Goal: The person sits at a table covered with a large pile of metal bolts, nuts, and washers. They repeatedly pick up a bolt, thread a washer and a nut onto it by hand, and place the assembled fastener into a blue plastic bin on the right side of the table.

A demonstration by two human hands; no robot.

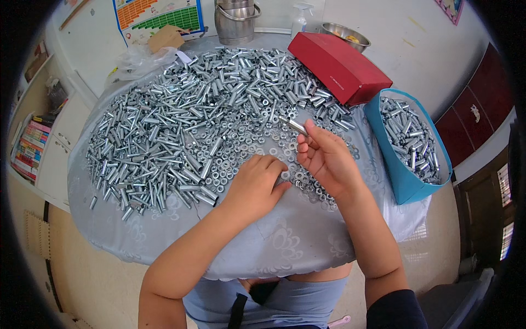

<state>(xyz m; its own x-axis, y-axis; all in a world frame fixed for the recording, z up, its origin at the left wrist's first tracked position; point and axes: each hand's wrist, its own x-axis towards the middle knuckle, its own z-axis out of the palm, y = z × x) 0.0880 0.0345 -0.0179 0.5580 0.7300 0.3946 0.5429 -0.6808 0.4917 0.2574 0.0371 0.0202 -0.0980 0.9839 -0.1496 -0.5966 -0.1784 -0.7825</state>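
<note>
In my right hand a silvery sleeve anchor is pinched between thumb and fingers, tilted above the pile, its thinner end toward the upper left. My left hand rests low over the loose washers, with its thumb and forefinger apart. A washer lies right by those fingertips; whether they touch it is hard to tell. Around and beyond my hands spread many small washers and nuts. A large heap of metal sleeves and tubes covers the left and far parts of the table.
A blue fabric bin full of assembled anchors stands at the right. Behind it sits a red box, with a steel bowl farther back. A metal pail and a plastic bag are at the far edge of the cloth-covered table.
</note>
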